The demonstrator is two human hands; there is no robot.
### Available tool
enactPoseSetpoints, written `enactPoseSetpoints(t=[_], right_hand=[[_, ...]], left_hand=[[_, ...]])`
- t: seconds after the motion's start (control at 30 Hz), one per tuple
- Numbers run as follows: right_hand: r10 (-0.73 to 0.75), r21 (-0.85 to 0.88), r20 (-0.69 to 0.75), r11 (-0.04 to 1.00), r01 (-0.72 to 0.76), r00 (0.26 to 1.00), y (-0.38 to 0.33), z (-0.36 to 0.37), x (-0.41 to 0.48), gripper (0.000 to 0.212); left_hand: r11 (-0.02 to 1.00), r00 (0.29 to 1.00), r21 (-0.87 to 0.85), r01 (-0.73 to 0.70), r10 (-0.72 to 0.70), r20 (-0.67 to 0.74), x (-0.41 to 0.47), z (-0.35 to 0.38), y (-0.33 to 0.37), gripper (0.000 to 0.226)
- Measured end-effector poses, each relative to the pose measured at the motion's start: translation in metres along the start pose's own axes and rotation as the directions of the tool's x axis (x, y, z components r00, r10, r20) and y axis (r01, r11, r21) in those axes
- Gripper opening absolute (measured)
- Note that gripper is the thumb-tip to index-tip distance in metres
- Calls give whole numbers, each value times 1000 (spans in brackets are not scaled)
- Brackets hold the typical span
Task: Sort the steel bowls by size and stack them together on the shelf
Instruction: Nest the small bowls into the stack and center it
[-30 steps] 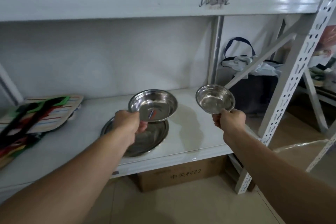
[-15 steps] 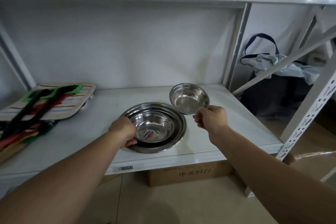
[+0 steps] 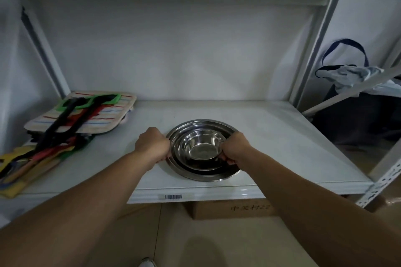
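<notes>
Three steel bowls sit nested on the white shelf (image 3: 282, 141). The wide shallow large bowl (image 3: 201, 174) is at the bottom, the medium bowl (image 3: 184, 156) lies inside it, and the small bowl (image 3: 204, 147) rests in the middle. My left hand (image 3: 153, 144) grips the left rim of the large bowl. My right hand (image 3: 235, 147) holds the right rim of the small bowl, fingers curled around it.
A striped pot holder (image 3: 86, 112) with coloured kitchen utensils (image 3: 50, 138) lies at the shelf's left end. A steel upright (image 3: 312, 50) bounds the right back. A dark bag with cloth (image 3: 351, 76) stands beyond it. A cardboard box (image 3: 234, 209) sits under the shelf.
My right hand has lowered the small bowl into the medium bowl. My left hand has shifted from the medium bowl to the large bowl's left rim. The view has moved closer.
</notes>
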State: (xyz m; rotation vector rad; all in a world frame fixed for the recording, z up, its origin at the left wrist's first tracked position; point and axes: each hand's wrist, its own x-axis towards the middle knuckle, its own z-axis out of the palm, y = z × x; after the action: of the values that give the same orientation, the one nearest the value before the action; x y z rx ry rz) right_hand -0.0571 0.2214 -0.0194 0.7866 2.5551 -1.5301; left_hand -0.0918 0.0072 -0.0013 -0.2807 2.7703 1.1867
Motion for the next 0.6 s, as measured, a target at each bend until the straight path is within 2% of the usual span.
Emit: enactPoseSetpoints(t=[0.17,0.3,0.4,0.5,0.57,0.6], right_hand=[[-63,-248,-30,967,53,998,-1,9,6,17],[-171,-498,-86,860,106,982,-4,9,4,5],[-215,-566,-174,820,81,961,-4,5,4,28],[-274,-573,-272,816,74,922,-5,-12,9,31],[-258,-578,-268,814,59,928,-5,-24,16,45],[-215,-576,-231,816,45,949,-3,-29,19,55]], left_hand=[[999,999,-19,-40,40,-7,5,2,-5,19],[991,994,93,-95,100,-52,8,5,-8,19],[972,984,194,-129,150,-96,11,4,-7,31],[940,981,293,-175,191,-28,18,0,0,18],[943,989,298,-145,127,81,26,0,5,57],[964,987,242,-111,79,139,29,0,8,68]])
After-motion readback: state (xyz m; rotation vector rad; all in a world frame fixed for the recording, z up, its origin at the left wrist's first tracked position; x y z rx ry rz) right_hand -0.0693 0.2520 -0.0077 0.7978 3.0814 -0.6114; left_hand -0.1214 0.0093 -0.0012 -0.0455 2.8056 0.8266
